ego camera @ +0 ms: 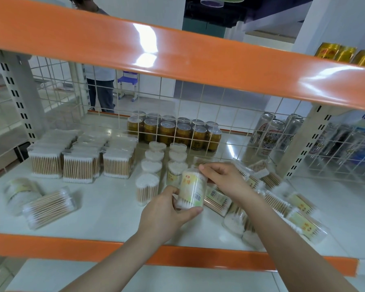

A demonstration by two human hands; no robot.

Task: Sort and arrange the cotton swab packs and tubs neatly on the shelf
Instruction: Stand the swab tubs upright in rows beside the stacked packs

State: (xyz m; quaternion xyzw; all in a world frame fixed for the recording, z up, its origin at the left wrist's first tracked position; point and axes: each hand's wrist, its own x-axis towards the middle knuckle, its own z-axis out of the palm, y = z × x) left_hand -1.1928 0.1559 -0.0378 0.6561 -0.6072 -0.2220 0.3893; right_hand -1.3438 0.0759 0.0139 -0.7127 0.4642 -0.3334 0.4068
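Two hands hold one tub [190, 188] just above the shelf [105, 213], centre front. Tub: clear plastic cyl., tilted, packed w/ wooden-stick swabs, white tips at lower end, yellow label w/ red print and barcode. Left hand [164, 209] is curled round its base, thumb under; right hand [223, 178] pinches its top w/ fingertips. Upright tubs [154, 165] are lined in two rows just behind. Flat packs [78, 159] are stacked at rear left. Loose tubs lie jumbled at right [282, 205] and front left [40, 201].

Orange-edged white shelf [105, 211], yellow-labelled tub [191, 189]
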